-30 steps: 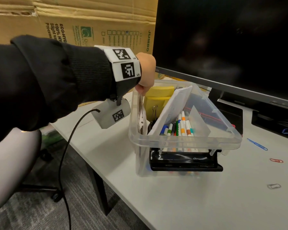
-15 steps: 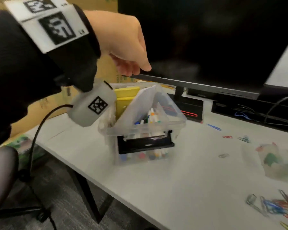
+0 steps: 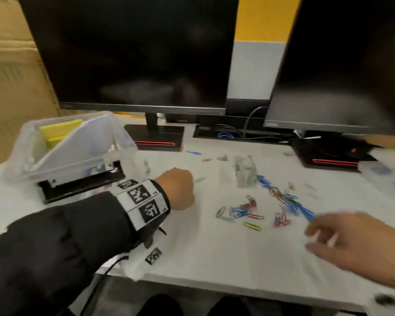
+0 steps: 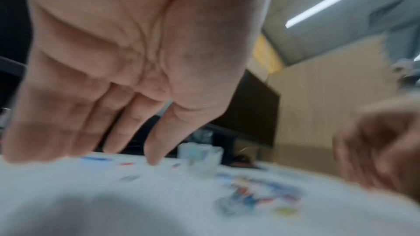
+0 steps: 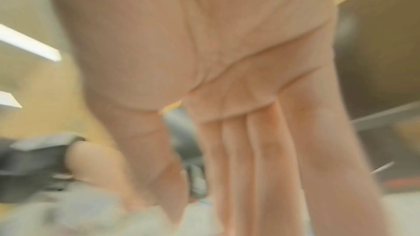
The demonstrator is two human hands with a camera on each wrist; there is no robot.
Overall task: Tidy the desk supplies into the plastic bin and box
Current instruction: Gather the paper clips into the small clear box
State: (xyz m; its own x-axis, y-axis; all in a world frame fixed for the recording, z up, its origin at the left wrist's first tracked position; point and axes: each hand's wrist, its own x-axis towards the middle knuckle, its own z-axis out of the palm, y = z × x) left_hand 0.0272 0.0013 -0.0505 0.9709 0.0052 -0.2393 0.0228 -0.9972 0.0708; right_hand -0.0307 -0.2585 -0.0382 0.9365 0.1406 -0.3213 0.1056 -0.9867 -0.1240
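The clear plastic bin [image 3: 27, 142] stands at the desk's left, holding yellow sticky notes, a white sheet and markers. A small clear box [image 3: 245, 172] sits mid-desk among coloured paper clips [image 3: 283, 201] strewn to its right and front. My left hand [image 3: 179, 190] hovers low over the desk just right of the bin. Its fingers [image 4: 156, 141] are straight, point down at the surface and hold nothing. My right hand [image 3: 324, 233] is blurred at the front right, near the clips, with its fingers [image 5: 261, 168] stretched out and empty.
Two dark monitors [image 3: 135, 53] stand at the back on black bases [image 3: 155, 137], with cables between them. Cardboard boxes [image 3: 14, 87] rise at the left. The white desk's front edge [image 3: 214, 286] is close to me.
My left hand has left the bin and dropped to the desk on its right. The view has swung right, bringing the clips, small box and right hand in.
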